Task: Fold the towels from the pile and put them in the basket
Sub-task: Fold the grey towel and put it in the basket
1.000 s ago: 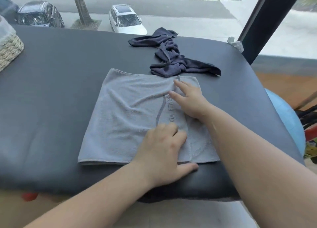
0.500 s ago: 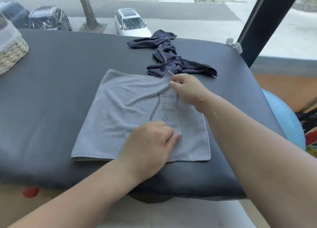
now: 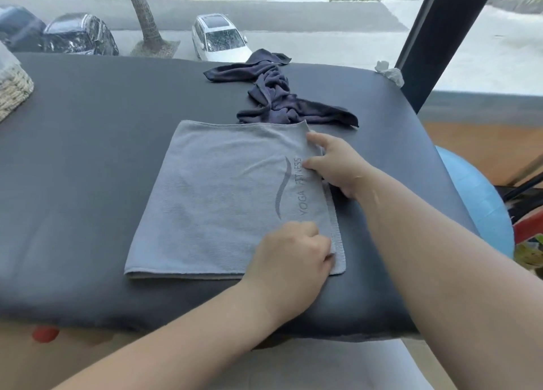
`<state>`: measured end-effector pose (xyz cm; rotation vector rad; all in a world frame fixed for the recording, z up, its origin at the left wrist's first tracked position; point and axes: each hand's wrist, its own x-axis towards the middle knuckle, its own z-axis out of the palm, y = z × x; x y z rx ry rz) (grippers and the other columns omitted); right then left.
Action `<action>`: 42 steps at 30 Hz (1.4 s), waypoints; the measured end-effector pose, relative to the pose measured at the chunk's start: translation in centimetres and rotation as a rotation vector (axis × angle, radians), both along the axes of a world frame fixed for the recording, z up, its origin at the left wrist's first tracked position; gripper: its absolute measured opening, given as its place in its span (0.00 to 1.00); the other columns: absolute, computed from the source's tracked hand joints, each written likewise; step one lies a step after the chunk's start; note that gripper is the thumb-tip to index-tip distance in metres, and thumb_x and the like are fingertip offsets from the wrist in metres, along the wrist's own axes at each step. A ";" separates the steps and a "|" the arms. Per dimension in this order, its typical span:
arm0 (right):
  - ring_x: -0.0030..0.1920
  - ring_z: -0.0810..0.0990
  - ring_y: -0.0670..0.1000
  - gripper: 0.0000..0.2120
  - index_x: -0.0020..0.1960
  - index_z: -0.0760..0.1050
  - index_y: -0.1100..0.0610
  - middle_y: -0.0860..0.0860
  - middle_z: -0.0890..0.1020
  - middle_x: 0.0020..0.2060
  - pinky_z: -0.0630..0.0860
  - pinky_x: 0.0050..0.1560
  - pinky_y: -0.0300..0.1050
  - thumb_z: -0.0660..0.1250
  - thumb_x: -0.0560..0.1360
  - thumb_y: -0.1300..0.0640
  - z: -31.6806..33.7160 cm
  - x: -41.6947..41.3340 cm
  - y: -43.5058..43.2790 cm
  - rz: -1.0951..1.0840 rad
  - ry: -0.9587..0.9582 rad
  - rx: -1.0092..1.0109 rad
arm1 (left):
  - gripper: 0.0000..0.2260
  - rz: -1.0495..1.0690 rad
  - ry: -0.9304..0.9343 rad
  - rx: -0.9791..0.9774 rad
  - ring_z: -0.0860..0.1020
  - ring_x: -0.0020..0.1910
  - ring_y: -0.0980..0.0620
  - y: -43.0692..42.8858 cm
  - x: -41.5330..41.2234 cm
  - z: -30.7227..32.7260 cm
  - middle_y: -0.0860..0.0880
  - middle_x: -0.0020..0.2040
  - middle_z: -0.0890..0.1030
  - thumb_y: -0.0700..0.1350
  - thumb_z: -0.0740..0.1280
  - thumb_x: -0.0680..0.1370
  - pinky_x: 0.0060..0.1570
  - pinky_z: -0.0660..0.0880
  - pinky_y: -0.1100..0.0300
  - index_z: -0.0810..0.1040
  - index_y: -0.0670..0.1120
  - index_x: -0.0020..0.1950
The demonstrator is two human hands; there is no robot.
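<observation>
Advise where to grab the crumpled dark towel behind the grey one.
Dark towel: probably its bunched middle, pinched from above. The folds stand proud of the table there, while both tails lie flat. The right hand, on the grey towel, is nearer.

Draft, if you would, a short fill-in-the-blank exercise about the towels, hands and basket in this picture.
The flat grey towel is printed YOGA ____.
The left hand and right hand both hold its ____ side.
The wicker basket sits at the padded table's far ____ corner.
Missing words: FITNESS; right; left.
</observation>
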<state>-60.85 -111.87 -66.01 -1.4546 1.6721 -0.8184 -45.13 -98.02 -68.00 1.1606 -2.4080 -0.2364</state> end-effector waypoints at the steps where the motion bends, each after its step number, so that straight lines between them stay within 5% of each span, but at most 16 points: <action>1: 0.69 0.74 0.53 0.34 0.77 0.66 0.52 0.48 0.71 0.74 0.74 0.62 0.48 0.71 0.73 0.63 -0.1 0.0 -0.1 0.000 -0.002 -0.012 | 0.17 -0.009 0.012 0.010 0.77 0.37 0.46 -0.1 0.1 -0.1 0.50 0.35 0.75 0.53 0.57 0.75 0.32 0.76 0.54 0.79 0.47 0.35; 7: 0.49 0.83 0.50 0.33 0.77 0.67 0.50 0.48 0.76 0.68 0.83 0.48 0.48 0.68 0.74 0.66 1.7 -0.4 0.1 -0.062 -0.153 -0.078 | 0.14 0.000 0.113 -0.027 0.74 0.35 0.46 0.3 0.4 2.9 0.50 0.36 0.74 0.48 0.60 0.78 0.31 0.74 0.50 0.81 0.45 0.40; 10: 0.43 0.81 0.45 0.31 0.75 0.70 0.53 0.47 0.77 0.66 0.80 0.43 0.40 0.68 0.73 0.67 2.7 -1.3 0.2 -0.116 -0.188 -0.147 | 0.11 -0.009 0.148 -0.054 0.73 0.34 0.46 0.5 -0.2 3.7 0.50 0.36 0.73 0.46 0.63 0.79 0.30 0.74 0.50 0.81 0.44 0.40; 20: 0.68 0.74 0.51 0.28 0.74 0.71 0.58 0.51 0.76 0.69 0.69 0.66 0.41 0.68 0.74 0.65 0.3 -2.8 1.6 -0.113 0.146 -0.066 | 0.10 -0.084 0.029 0.000 0.73 0.34 0.46 0.9 -2.4 -1.5 0.50 0.35 0.72 0.46 0.66 0.75 0.27 0.74 0.54 0.76 0.46 0.34; 25: 0.55 0.75 0.60 0.14 0.56 0.76 0.59 0.55 0.74 0.59 0.71 0.49 0.49 0.66 0.75 0.52 0.9 -1.4 1.9 -0.104 0.712 -0.139 | 0.20 -0.137 -0.031 0.122 0.73 0.38 0.50 1.1 -1.4 1.3 0.52 0.37 0.72 0.60 0.57 0.79 0.37 0.73 0.54 0.77 0.48 0.37; 28: 0.63 0.70 0.59 0.18 0.63 0.74 0.56 0.54 0.70 0.66 0.69 0.56 0.53 0.62 0.78 0.47 1.1 1.0 2.5 -0.047 1.021 -0.294 | 0.22 0.002 0.116 0.076 0.74 0.39 0.48 -1.5 1.4 3.3 0.51 0.37 0.74 0.57 0.54 0.80 0.39 0.73 0.49 0.79 0.46 0.38; 30: 0.73 0.62 0.59 0.24 0.71 0.69 0.54 0.56 0.63 0.75 0.63 0.68 0.56 0.56 0.80 0.42 1.2 3.0 2.4 0.098 0.978 -0.287 | 0.20 0.175 0.113 -0.034 0.75 0.42 0.45 -4.8 3.8 4.0 0.49 0.39 0.77 0.55 0.54 0.79 0.44 0.74 0.47 0.79 0.45 0.41; 32: 0.80 0.49 0.57 0.31 0.79 0.57 0.52 0.54 0.50 0.81 0.50 0.78 0.59 0.50 0.82 0.38 0.6 4.6 1.9 0.247 0.914 -0.175 | 0.19 0.332 -0.080 0.006 0.76 0.56 0.42 -8.2 5.5 4.2 0.45 0.54 0.79 0.55 0.55 0.80 0.56 0.74 0.45 0.80 0.45 0.57; 35: 0.81 0.38 0.57 0.36 0.82 0.45 0.48 0.52 0.42 0.82 0.37 0.78 0.63 0.44 0.80 0.31 -1.0 5.2 1.3 0.322 0.872 -0.067 | 0.30 0.380 -0.399 0.189 0.55 0.79 0.44 -12.2 7.4 2.4 0.46 0.80 0.59 0.63 0.52 0.82 0.76 0.52 0.43 0.59 0.48 0.80; 37: 0.80 0.36 0.57 0.37 0.82 0.42 0.45 0.52 0.41 0.81 0.34 0.77 0.62 0.42 0.78 0.29 -2.0 5.1 1.3 0.293 0.862 -0.058 | 0.38 0.377 -0.440 0.265 0.43 0.81 0.48 -13.7 8.3 1.0 0.50 0.82 0.45 0.71 0.46 0.78 0.77 0.41 0.41 0.47 0.51 0.82; 42: 0.80 0.34 0.57 0.39 0.82 0.39 0.46 0.54 0.39 0.81 0.34 0.77 0.62 0.41 0.77 0.28 -2.4 5.0 2.0 0.263 0.894 -0.045 | 0.45 0.416 -0.460 0.302 0.37 0.80 0.47 -13.5 8.8 0.0 0.48 0.82 0.38 0.77 0.42 0.73 0.77 0.39 0.40 0.39 0.51 0.82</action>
